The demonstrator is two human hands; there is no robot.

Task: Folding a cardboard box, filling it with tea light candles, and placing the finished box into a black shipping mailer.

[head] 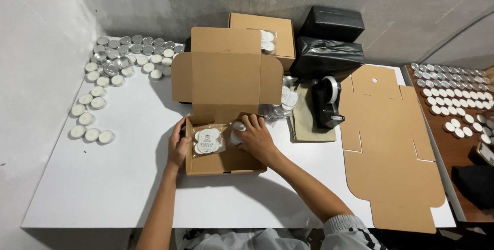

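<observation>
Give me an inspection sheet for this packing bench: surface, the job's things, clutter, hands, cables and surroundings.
Surface: white table, lit from above.
Job's things: open cardboard box, lid up, with a clear pack of tealights inside.
Clutter: loose tealights at far left, flat box blank, tape dispenser, closed carton, two black bags.
Hands: left hand on the box's left wall; right hand pressing a second pack into the box.
Cables: nothing seen.
Surroundings: grey walls; brown side table with rows of tealights.
</observation>
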